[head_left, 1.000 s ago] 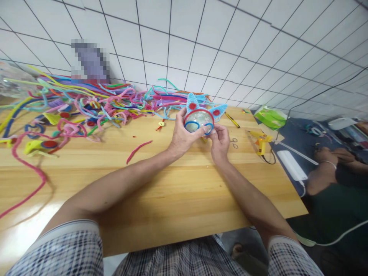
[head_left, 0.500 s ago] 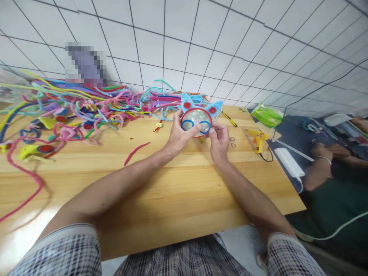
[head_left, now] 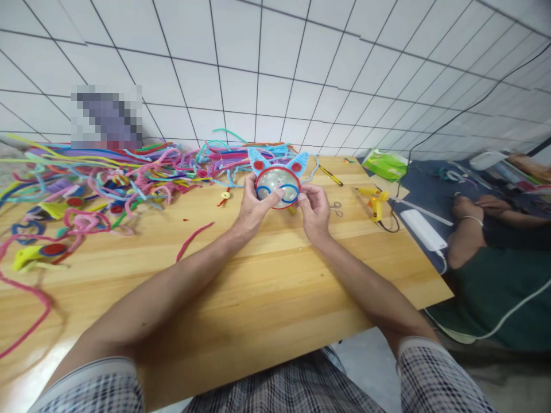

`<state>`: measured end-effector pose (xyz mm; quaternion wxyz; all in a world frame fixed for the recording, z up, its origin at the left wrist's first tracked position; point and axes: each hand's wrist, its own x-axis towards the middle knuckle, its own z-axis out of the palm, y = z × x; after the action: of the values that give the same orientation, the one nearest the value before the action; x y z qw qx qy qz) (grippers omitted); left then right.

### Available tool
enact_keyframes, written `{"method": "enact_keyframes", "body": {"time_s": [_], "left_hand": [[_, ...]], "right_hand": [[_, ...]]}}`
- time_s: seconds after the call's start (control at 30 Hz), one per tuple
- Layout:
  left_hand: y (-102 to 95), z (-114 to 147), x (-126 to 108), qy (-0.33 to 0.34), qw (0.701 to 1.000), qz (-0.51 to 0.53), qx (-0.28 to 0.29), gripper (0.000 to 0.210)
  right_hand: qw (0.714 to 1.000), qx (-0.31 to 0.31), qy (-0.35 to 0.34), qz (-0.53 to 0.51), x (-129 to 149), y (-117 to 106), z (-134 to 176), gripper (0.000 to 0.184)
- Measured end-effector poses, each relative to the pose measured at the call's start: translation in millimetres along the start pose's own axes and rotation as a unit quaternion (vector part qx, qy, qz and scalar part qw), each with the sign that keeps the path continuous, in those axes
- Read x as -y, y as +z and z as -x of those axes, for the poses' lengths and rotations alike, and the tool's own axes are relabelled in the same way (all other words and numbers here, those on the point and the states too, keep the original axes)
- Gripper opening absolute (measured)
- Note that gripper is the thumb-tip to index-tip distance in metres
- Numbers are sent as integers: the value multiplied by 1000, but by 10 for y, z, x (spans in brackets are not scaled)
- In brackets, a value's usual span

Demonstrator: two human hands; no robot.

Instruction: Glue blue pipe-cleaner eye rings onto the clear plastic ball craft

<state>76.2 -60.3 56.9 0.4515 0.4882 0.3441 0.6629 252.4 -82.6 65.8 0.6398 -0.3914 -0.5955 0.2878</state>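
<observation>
Held up over the wooden table [head_left: 267, 275] is a round, see-through ornament [head_left: 275, 179] with a red fuzzy rim, two blue pipe-cleaner ears with red dots, and two blue rings on its front. My left hand [head_left: 255, 207] grips its left side, the thumb lying across the front by the rings. At the lower right edge, my right hand [head_left: 315, 209] has its fingers curled and pinched against the rim. Its fingertips are partly hidden, so anything small between them cannot be made out. A red pipe-cleaner piece [head_left: 193, 240] lies left of my hands.
Tangled pipe cleaners [head_left: 142, 172] cover the back left of the table. To the right lie a yellow utility knife [head_left: 331, 175], a yellow glue gun [head_left: 373, 202] with its cord, and a green packet [head_left: 386, 164]. Beyond a white power strip [head_left: 424, 229], another person's arm [head_left: 468, 232] shows.
The whole view has swung slightly, so the table things sit further left in the picture. Both hands keep their hold on the ornament, with hardly any shift of the fingers.
</observation>
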Motion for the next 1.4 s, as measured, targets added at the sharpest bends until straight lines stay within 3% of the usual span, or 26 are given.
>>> {"method": "enact_keyframes", "body": {"time_s": [0.77,0.97,1.13,1.3,1.4], "left_hand": [[3,10,-66,-11,1000,-21,-13,101],[7,20,-54,-21,1000,-5,-18,93],[10,-12,-73,-75,995,65,-5,81],[-44,-65,-119,-127,988,86,33,72],[-80,-75,-161,-103,991,41,69,62]], "right_hand": [[1000,0,19,-2,18,-1,0,53],[1000,2,10,-4,29,4,6,53],[1000,13,16,3,101,-15,-46,52],[996,68,49,-15,257,-70,-198,47],[993,91,75,-21,339,-107,-273,45]]}}
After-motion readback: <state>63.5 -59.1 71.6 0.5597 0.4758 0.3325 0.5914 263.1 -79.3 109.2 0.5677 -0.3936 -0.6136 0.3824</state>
